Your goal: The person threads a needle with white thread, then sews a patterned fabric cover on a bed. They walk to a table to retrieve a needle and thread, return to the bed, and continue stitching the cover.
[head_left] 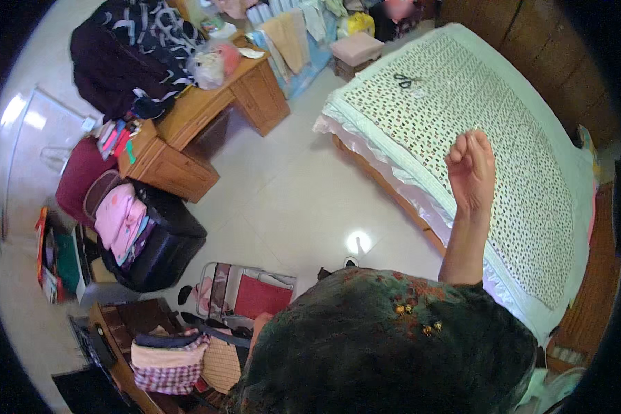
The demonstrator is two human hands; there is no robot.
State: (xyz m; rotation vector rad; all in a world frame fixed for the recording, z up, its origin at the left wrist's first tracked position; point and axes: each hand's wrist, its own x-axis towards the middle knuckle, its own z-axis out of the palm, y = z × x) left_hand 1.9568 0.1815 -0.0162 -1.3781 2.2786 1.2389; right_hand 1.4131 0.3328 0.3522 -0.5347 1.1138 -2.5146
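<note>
"How were the fingers?"

"On the right hand [472, 169], curled narrow toward the palm. Nothing showed in them, though something tiny could have been hidden. The left hand was out of sight, so I couldn't tell."

"What lay nearest?"

"The spotted cloth [524, 179], spread over the bed [376, 139] almost to its edges, probably so that it lay even. The right hand seemed raised above it."

"And the scissors [403, 81]?"

"On that cloth, near the middle of the bed's far edge, well apart from the hand; perhaps put there for a flat, visible spot."

"Any containers?"

"A whitish plastic bag [205, 71] and, just beside it, a reddish bag [229, 56], toward the right end of the desk [259, 100]. Their contents were unclear."

"Farther out?"

"The black chair [179, 238] bore folded pink clothes [119, 215] on its seat, likely piled for neatness. Nearby, a checked cloth [164, 376] lay folded on wooden-edged furniture [121, 372]; box or seat, I couldn't tell."
</note>
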